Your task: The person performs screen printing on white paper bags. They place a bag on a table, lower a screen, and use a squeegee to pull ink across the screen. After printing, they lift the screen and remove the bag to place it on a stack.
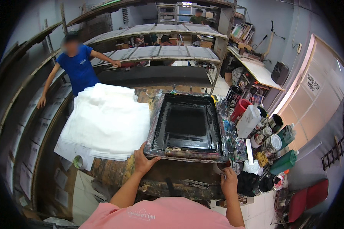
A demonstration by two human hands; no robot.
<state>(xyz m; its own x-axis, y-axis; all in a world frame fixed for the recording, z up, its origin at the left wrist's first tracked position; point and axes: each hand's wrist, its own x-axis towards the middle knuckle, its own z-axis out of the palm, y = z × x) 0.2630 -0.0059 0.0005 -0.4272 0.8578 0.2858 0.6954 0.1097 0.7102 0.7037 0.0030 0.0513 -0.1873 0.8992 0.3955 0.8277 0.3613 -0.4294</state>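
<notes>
A screen-printing frame [153, 128] lies on the worn wooden table in front of me, its mesh covered in wet-looking black ink [187, 122]. My left hand [144, 161] grips its near left corner, with the thumb along the front edge. Just off the near right corner, my right hand [229, 182] is closed on what looks like a roll of tape [218, 168], partly hidden by the fingers. A metal utility knife [197, 184] rests near the table's front edge, between my forearms. To the left of the frame sits a large stack of white sheets [107, 118].
A pale green tape roll [79, 162] stands at the table's left corner. Ink cans, bottles and a white jug [249, 121] crowd the right side. A person in blue [78, 68] stands by the racks [156, 55]. A red chair [305, 200] is at lower right.
</notes>
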